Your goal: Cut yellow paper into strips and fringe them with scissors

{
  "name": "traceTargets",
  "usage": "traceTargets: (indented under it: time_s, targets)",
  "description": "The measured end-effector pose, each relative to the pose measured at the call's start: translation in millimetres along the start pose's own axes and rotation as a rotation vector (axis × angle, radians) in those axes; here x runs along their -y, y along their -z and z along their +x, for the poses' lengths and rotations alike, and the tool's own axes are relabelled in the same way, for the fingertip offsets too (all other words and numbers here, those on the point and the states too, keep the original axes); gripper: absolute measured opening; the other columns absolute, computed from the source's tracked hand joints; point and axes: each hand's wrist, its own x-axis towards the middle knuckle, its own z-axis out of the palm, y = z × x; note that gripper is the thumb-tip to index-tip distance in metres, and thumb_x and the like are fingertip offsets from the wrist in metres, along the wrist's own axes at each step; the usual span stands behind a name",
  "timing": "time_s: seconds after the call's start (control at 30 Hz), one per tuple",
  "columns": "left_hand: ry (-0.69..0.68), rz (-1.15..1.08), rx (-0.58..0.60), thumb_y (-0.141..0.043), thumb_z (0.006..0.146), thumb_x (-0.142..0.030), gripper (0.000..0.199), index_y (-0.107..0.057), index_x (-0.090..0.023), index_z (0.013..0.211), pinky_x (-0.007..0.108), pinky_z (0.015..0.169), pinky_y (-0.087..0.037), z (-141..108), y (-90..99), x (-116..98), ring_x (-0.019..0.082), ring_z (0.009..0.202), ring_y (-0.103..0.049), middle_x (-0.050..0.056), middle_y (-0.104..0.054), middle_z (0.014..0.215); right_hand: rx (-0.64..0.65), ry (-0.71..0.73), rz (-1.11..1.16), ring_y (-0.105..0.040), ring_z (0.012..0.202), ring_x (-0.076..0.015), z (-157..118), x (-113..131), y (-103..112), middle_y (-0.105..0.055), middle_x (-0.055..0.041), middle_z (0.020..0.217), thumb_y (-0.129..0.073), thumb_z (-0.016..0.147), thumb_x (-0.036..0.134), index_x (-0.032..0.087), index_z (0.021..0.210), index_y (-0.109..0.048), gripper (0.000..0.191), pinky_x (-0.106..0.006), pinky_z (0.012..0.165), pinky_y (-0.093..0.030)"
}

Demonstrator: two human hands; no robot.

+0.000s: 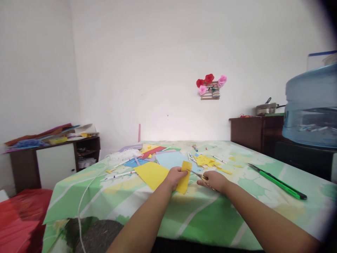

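A strip of yellow paper (183, 184) stands tilted near the table's front edge, pinched in my left hand (174, 177). My right hand (214, 181) is closed around a small pair of scissors (197, 174) whose blades point left and meet the strip's right edge. The fingers partly hide the scissor handles. Left of the strip lies a larger yellow sheet (152, 174) flat on the cloth. Behind my right hand is a heap of cut yellow paper pieces (206, 161).
The table wears a green patterned cloth (200, 218). On the right lies a green utility knife (280, 183). Coloured sheets (171, 160), markers (119, 175) and white string (126, 154) spread over the left and back. A water jug (310, 105) stands at the far right.
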Motion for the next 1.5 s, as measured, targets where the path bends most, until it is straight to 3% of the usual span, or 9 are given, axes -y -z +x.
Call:
traceTargets:
  time_s: [0.87,1.5]
  targets:
    - [-0.002,0.071,-0.042,-0.070,0.054,-0.034,0.025,-0.056,-0.014,0.061,0.023,0.049,-0.037,6,-0.3,6,0.012,0.049,-0.048,-0.002,-0.052,0.050,0.062,-0.007,-0.060,-0.056,0.071,-0.0189,6,1,-2,-0.064,-0.0072,0.079,-0.040,0.066,0.069,0.020,0.075,-0.062,0.054,-0.024,0.054,-0.034]
    - [-0.032,0.067,0.012,-0.063,0.061,-0.016,0.012,-0.057,-0.010,0.068,0.027,0.060,-0.042,8,3.8,7,0.012,0.054,-0.053,0.000,-0.056,0.058,0.082,-0.028,-0.139,-0.054,0.072,-0.0198,11,-1,-3,-0.062,-0.0081,0.079,-0.034,0.066,0.072,0.018,0.078,-0.062,0.062,-0.026,0.056,-0.034]
